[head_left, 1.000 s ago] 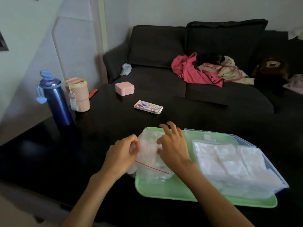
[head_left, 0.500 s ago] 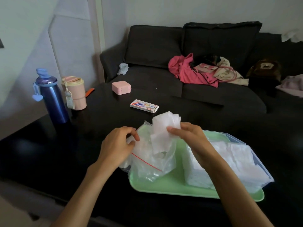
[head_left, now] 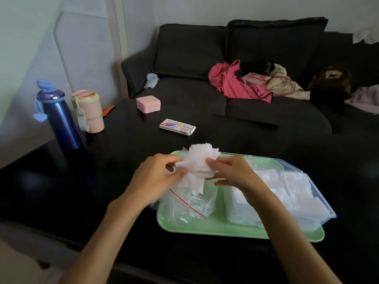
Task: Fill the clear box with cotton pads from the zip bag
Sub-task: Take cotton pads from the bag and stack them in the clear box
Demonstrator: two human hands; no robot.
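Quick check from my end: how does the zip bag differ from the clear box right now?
The zip bag is soft and crumpled with a red strip; the clear box is stiff and straight-sided. The bag looks nearly empty, while the box is packed with white pads. The bag sits at the left of the green tray, under the left hand and right hand, which hold a bunch of cotton pads; the box sits at the right. Both are see-through and rest on the tray.

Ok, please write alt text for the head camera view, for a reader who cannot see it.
Two bare hands, left hand and right hand, hold a bunch of white cotton pads above an open clear zip bag on a pale green tray. Beside the bag, a clear plastic box already holds many pads, on a dark table.
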